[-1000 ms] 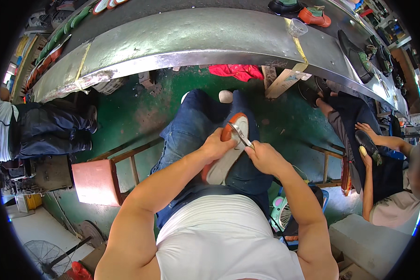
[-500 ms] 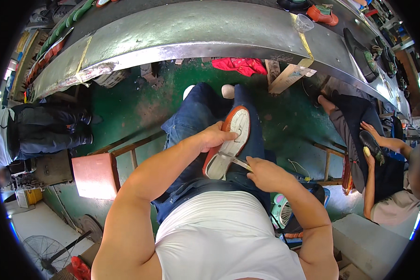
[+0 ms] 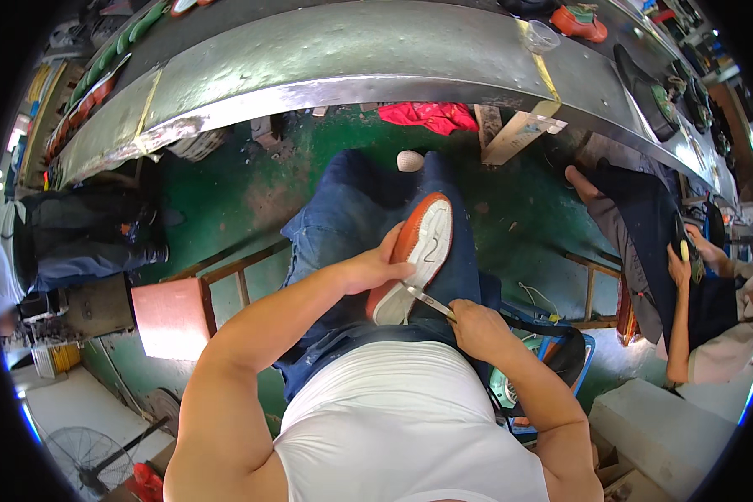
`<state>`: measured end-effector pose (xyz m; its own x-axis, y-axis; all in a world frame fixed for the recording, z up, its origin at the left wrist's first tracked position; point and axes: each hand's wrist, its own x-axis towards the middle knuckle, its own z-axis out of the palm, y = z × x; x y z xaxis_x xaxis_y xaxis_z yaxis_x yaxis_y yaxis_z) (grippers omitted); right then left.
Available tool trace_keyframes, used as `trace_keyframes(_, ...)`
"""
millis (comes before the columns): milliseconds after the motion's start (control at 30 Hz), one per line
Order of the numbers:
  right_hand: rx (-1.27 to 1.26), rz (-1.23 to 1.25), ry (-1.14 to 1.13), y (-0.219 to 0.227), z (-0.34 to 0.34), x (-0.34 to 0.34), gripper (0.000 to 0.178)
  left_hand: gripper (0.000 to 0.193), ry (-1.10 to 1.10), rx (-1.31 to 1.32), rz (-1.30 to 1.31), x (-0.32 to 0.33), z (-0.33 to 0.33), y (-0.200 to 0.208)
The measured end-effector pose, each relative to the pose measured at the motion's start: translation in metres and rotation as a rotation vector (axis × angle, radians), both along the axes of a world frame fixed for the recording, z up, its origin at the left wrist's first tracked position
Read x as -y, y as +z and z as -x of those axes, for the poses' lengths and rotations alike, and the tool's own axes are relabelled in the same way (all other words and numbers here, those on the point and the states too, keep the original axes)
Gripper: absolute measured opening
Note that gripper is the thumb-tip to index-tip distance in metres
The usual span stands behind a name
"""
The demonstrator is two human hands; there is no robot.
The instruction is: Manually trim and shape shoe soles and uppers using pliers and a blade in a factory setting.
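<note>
A reddish-orange shoe upper with a pale, whitish underside (image 3: 432, 243) rests bottom-up across my lap, its toe pointing away from me. My left hand (image 3: 378, 266) grips its left side near the middle, thumb over the underside. My right hand (image 3: 481, 328) is closed round a slim metal hand tool (image 3: 427, 299), whose far end reaches the underside close to my left thumb. The tool's exact kind cannot be made out. A dark mark shows on the underside.
Ahead runs a long metal-edged bench (image 3: 309, 50) with shoes on it and a clear plastic cup (image 3: 542, 36). A reddish stool (image 3: 171, 318) stands at left, a fan (image 3: 79, 460) behind it. A co-worker (image 3: 711, 309) sits at right; another person (image 3: 92, 230) is at left.
The tool's far end has tilted and shifted slightly right on the underside; my right hand has lowered a little. My left thumb has slid toward the heel. The co-worker's hands have moved.
</note>
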<state>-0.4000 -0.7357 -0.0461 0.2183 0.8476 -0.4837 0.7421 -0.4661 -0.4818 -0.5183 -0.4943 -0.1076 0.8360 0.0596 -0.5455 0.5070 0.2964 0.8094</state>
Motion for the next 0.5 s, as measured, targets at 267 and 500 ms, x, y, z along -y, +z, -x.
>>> trace_keyframes(267, 0.174, -0.119, 0.103, 0.012, 0.010, 0.007, 0.013, 0.095, 0.106, 0.000, -0.301, 0.031, -0.001, -0.002)
trace_keyframes(500, 0.003, -0.009, 0.106, 0.005, -0.013, 0.008, 0.018, 0.093, 0.049, 0.103, -0.289, 0.036, 0.049, -0.027)
